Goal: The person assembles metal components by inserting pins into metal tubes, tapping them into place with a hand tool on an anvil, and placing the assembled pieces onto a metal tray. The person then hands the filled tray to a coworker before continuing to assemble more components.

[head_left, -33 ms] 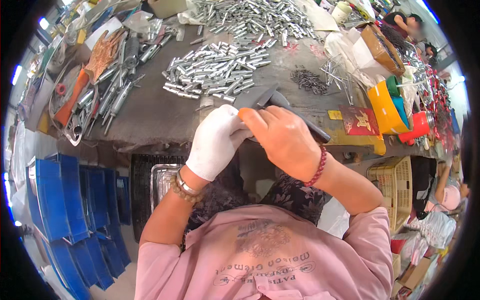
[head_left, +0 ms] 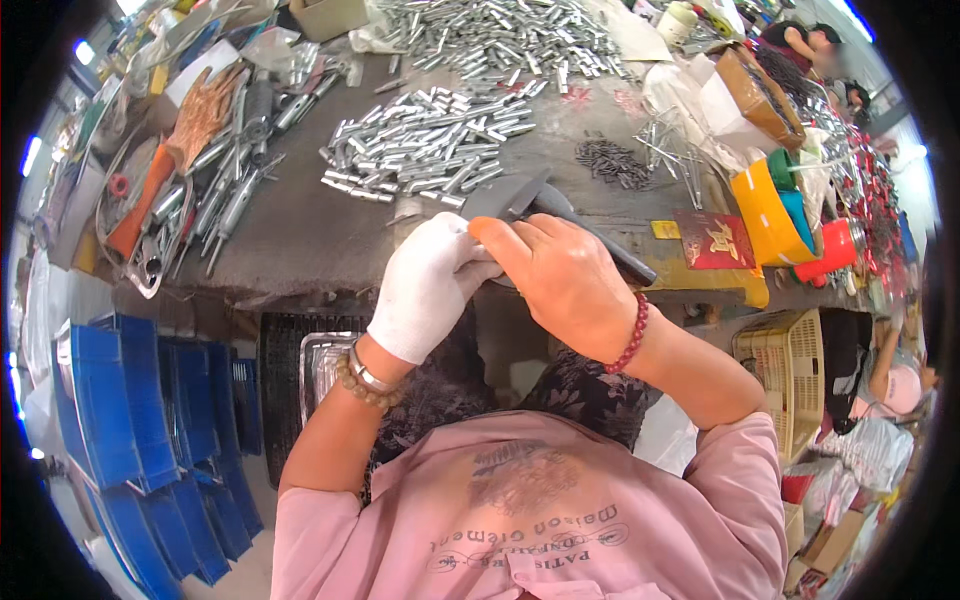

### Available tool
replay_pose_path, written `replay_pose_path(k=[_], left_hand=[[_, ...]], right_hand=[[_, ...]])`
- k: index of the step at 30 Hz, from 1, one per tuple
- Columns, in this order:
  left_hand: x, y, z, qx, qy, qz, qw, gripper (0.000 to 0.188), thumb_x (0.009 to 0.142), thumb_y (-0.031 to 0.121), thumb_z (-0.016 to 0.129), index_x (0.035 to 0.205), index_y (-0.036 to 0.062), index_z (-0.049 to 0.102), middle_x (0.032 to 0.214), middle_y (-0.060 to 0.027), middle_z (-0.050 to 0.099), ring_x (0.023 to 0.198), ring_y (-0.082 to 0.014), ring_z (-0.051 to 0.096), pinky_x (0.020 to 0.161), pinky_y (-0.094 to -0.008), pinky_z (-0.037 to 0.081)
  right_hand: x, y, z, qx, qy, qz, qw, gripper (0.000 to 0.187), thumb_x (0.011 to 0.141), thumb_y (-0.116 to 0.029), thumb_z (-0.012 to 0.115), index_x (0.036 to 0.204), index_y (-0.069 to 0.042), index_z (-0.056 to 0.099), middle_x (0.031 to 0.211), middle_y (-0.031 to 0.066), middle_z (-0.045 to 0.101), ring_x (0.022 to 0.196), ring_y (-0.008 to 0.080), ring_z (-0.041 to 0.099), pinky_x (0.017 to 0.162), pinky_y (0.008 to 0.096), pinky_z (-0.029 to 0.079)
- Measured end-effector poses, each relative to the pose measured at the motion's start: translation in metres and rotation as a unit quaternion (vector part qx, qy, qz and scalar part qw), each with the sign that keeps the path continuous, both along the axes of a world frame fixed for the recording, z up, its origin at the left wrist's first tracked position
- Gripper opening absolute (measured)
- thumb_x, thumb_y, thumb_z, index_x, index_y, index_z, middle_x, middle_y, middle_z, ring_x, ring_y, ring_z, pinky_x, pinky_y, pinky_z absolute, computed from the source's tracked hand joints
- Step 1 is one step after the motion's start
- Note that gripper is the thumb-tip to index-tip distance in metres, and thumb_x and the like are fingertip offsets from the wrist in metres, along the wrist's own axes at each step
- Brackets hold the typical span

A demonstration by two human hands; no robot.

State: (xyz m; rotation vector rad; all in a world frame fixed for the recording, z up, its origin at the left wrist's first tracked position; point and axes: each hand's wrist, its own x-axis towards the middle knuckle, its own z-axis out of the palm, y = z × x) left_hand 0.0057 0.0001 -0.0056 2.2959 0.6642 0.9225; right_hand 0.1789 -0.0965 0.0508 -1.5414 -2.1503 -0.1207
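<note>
At the bench's front edge my left hand (head_left: 418, 295), in a white glove, is closed with its fingertips pinched together. My bare right hand (head_left: 570, 288) meets it there, thumb and fingers pressed together against the glove's fingers. Whatever sits between the two hands is hidden by the fingers. Just beyond them lies a dark grey tool (head_left: 512, 197) with a curved, flat part and a round bar reaching to the right. Farther off is a heap of short silver metal rods (head_left: 430, 140). To its right a small pile of dark pins (head_left: 612, 163) rests on the bench (head_left: 300, 215).
A larger heap of silver rods (head_left: 520, 35) lies at the back. Tools and an orange-handled item (head_left: 150, 200) crowd the left. On the right are thin metal rods (head_left: 680, 150), a red card (head_left: 718, 240) and a yellow container (head_left: 775, 215). Blue bins (head_left: 120, 400) stand lower left.
The whole view has shifted very slightly. Both hands keep the same closed pose together, and nothing on the bench has visibly moved.
</note>
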Motion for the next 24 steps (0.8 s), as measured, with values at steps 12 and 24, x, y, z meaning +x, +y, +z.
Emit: replay_pose_path(k=[12,24], left_hand=[[-0.001,0.005,0.007,-0.069,0.010,-0.066,0.995,0.014,0.083,0.002,0.082,0.095,0.0018,0.076,0.092,-0.0084,0.066,0.092,-0.0258,0.064,0.083,-0.0358,0.052],[-0.002,0.006,0.004,-0.036,0.003,-0.066,0.997,0.016,0.082,0.004,0.083,0.096,0.0017,0.076,0.092,-0.0084,0.065,0.092,-0.0268,0.065,0.084,-0.0368,0.052]], right_hand=[[0.062,-0.027,-0.020,0.012,0.052,-0.168,0.984,0.045,0.083,-0.001,0.072,0.127,-0.010,0.071,0.108,0.0116,0.068,0.101,0.0343,0.068,0.089,0.0448,0.056],[0.033,-0.067,-0.011,-0.040,0.116,-0.103,0.987,0.062,0.083,0.007,0.067,0.142,-0.011,0.069,0.101,0.0135,0.061,0.082,0.0368,0.068,0.070,0.0454,0.055]])
